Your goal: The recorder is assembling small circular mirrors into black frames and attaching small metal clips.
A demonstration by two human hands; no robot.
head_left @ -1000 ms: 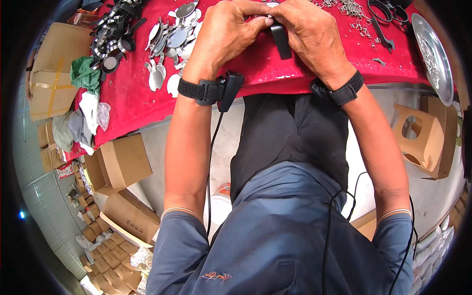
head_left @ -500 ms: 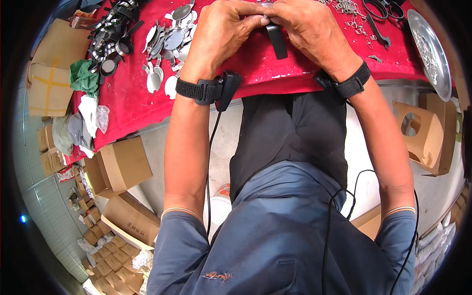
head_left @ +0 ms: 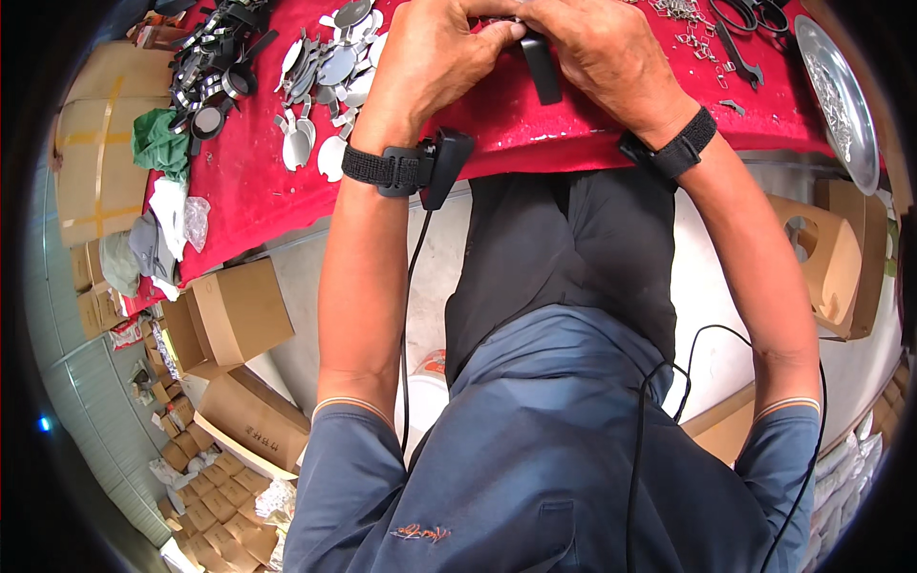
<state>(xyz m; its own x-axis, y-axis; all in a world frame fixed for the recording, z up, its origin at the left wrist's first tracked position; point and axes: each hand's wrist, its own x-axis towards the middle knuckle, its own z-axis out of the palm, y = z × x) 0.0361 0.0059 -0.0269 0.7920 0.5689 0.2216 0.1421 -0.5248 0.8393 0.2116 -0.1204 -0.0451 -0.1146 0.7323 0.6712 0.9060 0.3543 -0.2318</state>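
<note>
Both hands meet at the upper edge of the view over the red-covered table. A black strip-shaped part [head_left: 542, 72], like a handle, points down toward me between them. My left hand [head_left: 435, 57] is closed, thumb and finger pinching at the strip's upper end. Curled in from the other side, my right hand [head_left: 607, 57] is closed on that same end. What the fingertips cover is hidden, and the picture's edge cuts off the top. Left of my left hand lie several round, flat metal pieces with tabs [head_left: 336, 69], in a loose heap.
Black ring-shaped parts with handles [head_left: 215, 76] pile up at far left beside a green cloth [head_left: 159, 143]. To the right lie small metal clips [head_left: 690, 33], a dark wrench [head_left: 740, 59] and a metal tray [head_left: 836, 105] of small parts. An open cardboard box [head_left: 234, 315] stands below the table.
The black strip has tilted slightly and shifted a little to the right, still between my hands. My right elbow has swung slightly outward.
</note>
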